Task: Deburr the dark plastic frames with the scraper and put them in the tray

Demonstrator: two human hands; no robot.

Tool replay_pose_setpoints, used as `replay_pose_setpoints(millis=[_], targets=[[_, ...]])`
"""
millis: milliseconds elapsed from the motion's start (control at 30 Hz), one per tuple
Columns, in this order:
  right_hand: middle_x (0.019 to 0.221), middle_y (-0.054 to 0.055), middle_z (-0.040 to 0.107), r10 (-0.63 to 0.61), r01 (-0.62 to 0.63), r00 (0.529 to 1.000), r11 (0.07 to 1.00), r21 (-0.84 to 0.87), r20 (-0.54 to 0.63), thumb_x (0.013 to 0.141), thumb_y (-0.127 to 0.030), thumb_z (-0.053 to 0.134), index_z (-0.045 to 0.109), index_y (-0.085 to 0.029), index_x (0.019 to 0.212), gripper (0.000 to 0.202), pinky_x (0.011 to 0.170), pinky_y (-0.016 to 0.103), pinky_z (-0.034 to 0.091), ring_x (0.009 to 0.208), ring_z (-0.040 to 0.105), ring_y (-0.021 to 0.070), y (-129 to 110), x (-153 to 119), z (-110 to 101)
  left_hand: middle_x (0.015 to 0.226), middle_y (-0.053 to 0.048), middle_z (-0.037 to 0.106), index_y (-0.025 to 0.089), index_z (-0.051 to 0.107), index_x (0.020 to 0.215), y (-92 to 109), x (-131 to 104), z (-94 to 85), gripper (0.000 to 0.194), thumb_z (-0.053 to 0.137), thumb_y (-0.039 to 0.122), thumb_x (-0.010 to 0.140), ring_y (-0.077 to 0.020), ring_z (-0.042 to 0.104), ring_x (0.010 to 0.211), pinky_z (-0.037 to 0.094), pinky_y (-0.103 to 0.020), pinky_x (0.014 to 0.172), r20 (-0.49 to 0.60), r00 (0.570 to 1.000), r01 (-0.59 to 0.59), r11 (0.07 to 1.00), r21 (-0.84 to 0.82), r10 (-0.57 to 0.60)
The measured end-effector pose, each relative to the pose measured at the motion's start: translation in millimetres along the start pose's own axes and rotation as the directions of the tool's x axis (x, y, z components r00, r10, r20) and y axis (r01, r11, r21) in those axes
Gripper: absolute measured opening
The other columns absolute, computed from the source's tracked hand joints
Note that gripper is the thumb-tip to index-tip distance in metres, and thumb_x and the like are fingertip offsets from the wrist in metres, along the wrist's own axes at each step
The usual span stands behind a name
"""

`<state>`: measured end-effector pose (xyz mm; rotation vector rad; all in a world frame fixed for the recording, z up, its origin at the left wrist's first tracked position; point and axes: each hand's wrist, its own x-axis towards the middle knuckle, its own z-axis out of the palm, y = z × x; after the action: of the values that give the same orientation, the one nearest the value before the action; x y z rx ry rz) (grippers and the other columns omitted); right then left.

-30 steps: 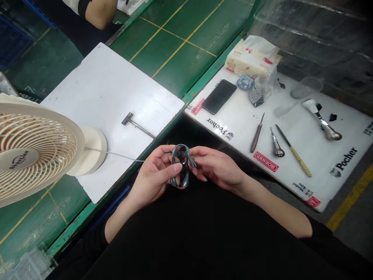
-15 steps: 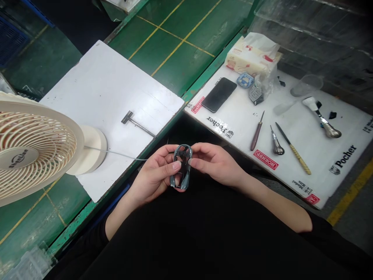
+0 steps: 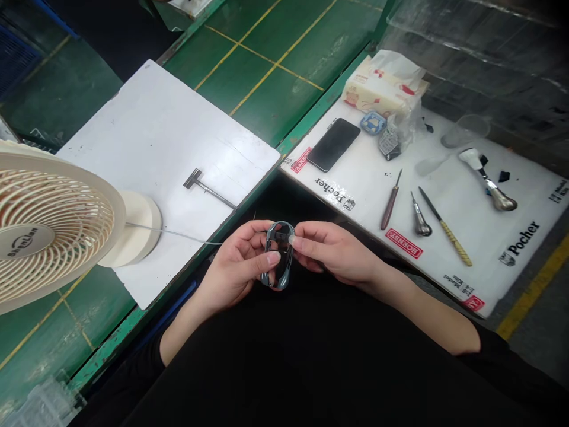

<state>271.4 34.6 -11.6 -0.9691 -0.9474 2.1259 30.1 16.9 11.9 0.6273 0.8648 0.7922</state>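
Between my hands, over my lap, is a small grey-blue model car body (image 3: pixel 284 279) with dark parts and openings inside it. My left hand (image 3: pixel 242 258) is closed on its left side, the thumb lying across the opening. On the other side, my right hand (image 3: pixel 326 246) pinches the upper right edge, thumb on top. The curled fingers hide much of the body's sides. Whether a smaller part sits in the right fingertips cannot be made out.
A fan (image 3: pixel 57 231) and a T-shaped metal tool (image 3: pixel 208 188) are on the white board (image 3: pixel 146 130) at left. On the right board lie a phone (image 3: pixel 333 144), tissue pack (image 3: pixel 382 86), brown-handled awl (image 3: pixel 391 200), short screwdriver (image 3: pixel 420 216), yellow-handled file (image 3: pixel 447 228) and metal-ended tool (image 3: pixel 500 196).
My right thumb and fingers have shifted slightly up along the car body's edge. The body has turned a little in my hands, and my left thumb has slid slightly right and down.
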Motion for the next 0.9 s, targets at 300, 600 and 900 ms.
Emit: replay_pose_setpoints(millis=[300, 600, 900], targets=[[0.075, -0.002, 0.065, 0.057, -0.057, 0.998, 0.998, 0.013, 0.008, 0.088, -0.057, 0.108, 0.077, -0.018, 0.096, 0.049, 0.053, 0.022, 0.037, 0.061, 0.051, 0.0105, 0.3, -3.5, -0.4, 0.104, 0.000, 0.081, 0.021, 0.075, 0.140, 0.9, -0.7, -1.1, 0.051, 0.100, 0.021, 0.096, -0.0139, 0.078, 0.066, 0.075, -0.030, 0.060, -0.047, 0.998, -0.037, 0.999, 0.012, 0.038], [0.073, -0.004, 0.062, 0.067, -0.070, 0.997, 0.995, 0.068, 0.046, 0.086, -0.052, 0.109, 0.074, -0.018, 0.092, 0.049, 0.052, 0.022, 0.034, 0.059, 0.048, 0.0090, -2.5, -4.3, -0.9, 0.103, 0.000, 0.079, 0.021, 0.076, 0.141, 2.4, -0.5, -1.2, 0.049, 0.099, 0.022, 0.097, -0.0126, 0.076, 0.064, 0.077, -0.033, 0.060, -0.025, 1.000, 0.016, 0.999, -0.041, -0.017], [0.073, -0.002, 0.062, 0.064, -0.069, 0.996, 0.994, 0.081, 0.061, 0.091, -0.065, 0.103, 0.072, -0.019, 0.089, 0.055, 0.050, 0.022, 0.030, 0.060, 0.046, 0.0099, 0.9, -1.5, 1.4, 0.101, -0.001, 0.078, 0.019, 0.077, 0.141, 4.1, 1.0, -1.8, 0.048, 0.098, 0.025, 0.098, -0.0127, 0.074, 0.061, 0.077, -0.032, 0.058, -0.001, 0.998, 0.070, 0.992, -0.101, -0.070]])
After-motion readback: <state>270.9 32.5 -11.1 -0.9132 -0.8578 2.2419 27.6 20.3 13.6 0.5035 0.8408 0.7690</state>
